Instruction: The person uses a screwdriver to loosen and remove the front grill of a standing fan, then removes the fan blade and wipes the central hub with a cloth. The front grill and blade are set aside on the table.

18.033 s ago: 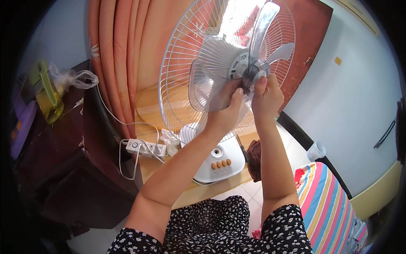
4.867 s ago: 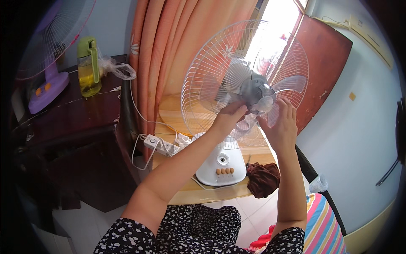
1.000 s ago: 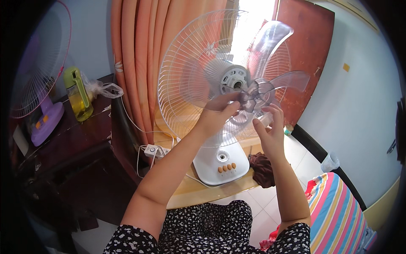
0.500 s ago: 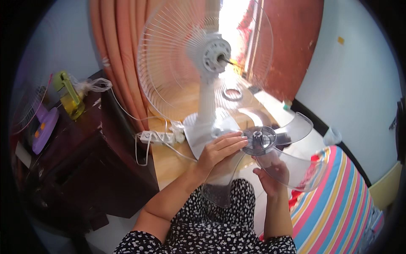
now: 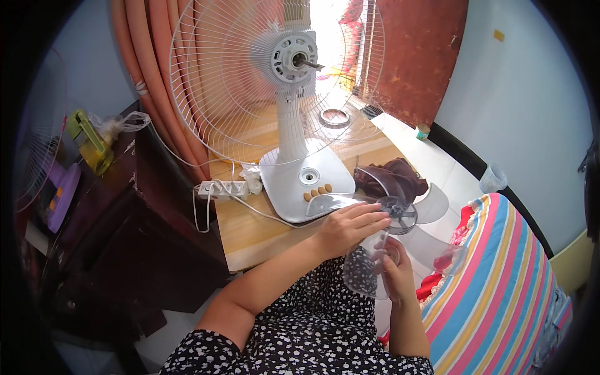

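Observation:
A see-through grey fan blade (image 5: pixel 431 204) with a dark round hub (image 5: pixel 402 215) is held up over the near right corner of the table. My left hand (image 5: pixel 353 230) reaches across it, its straight fingers against the hub and its thumb hidden. From below, my right hand (image 5: pixel 400 270) has its fingers curled around one of the lower vanes. Behind them stands a white table fan (image 5: pixel 292 134); its rear wire grille is on and its bare metal shaft (image 5: pixel 309 64) points toward me.
Several small brown oval things (image 5: pixel 319 192) lie on the fan's base. A dark brown cloth (image 5: pixel 400 178) and a ring (image 5: pixel 335 117) are on the wooden table (image 5: pixel 250 244). A power strip (image 5: pixel 222 190) with cords sits at its left. Striped fabric (image 5: pixel 494 269) covers something at right.
The fan blade has turned in my hands, with its vanes at new angles. My view has shifted, so the table fan appears farther left and the brown cloth shows more.

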Demonstrator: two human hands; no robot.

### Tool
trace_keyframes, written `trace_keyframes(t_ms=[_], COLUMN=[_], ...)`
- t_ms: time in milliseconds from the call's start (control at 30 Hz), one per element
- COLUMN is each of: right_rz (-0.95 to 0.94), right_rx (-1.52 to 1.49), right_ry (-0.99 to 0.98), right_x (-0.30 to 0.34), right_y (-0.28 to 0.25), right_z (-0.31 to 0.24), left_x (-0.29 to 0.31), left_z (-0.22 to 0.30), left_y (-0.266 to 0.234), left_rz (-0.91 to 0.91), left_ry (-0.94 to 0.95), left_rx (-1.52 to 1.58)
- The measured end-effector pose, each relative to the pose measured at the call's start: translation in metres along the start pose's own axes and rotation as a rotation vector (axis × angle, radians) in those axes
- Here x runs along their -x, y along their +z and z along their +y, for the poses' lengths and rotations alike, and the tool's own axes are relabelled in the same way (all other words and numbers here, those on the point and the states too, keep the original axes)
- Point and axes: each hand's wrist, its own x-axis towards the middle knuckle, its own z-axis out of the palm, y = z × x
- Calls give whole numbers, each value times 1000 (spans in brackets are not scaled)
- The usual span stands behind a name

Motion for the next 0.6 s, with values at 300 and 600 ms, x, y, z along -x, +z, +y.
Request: trace_keyframes(t_ms=[300, 600], right_rz=[334, -12], right_rx=[-96, -660], right_ry=[-127, -60], right_x=[-13, -117], right_y=[-40, -26], right_z=[37, 95], left_x=[-76, -126], left_z=[-82, -248], left_y=[101, 160], left_rz=[55, -328], left_ry=[76, -336], left_rx=[-230, -616])
